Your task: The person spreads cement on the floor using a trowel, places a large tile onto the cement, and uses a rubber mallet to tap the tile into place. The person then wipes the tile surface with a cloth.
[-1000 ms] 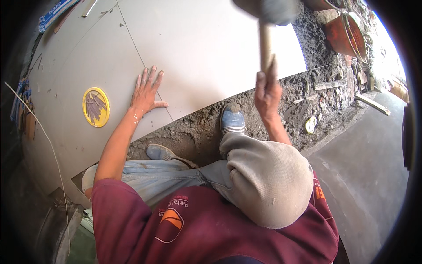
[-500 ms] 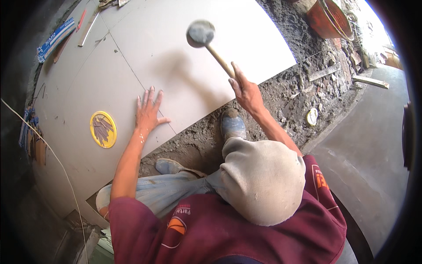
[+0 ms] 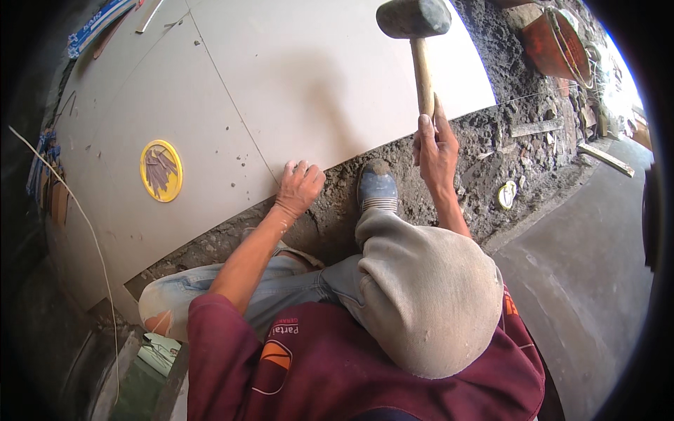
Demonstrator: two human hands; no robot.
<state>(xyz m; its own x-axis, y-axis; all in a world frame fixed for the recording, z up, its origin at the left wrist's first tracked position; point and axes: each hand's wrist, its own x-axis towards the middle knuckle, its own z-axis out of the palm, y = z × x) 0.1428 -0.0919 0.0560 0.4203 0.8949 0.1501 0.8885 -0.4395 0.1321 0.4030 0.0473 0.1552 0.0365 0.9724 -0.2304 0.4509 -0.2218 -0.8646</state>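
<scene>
The right hand (image 3: 437, 156) wraps around the wooden handle of a dark-headed mallet (image 3: 422, 63), just off the near edge of the large pale tile (image 3: 267, 77); the mallet's head hangs above that tile, ahead of the hand. The left hand (image 3: 299, 189) curls its fingers at the tile's near-left corner; whether it grips, I cannot tell.

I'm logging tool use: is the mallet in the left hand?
No, the right hand grips the mallet by its pale handle.
</scene>
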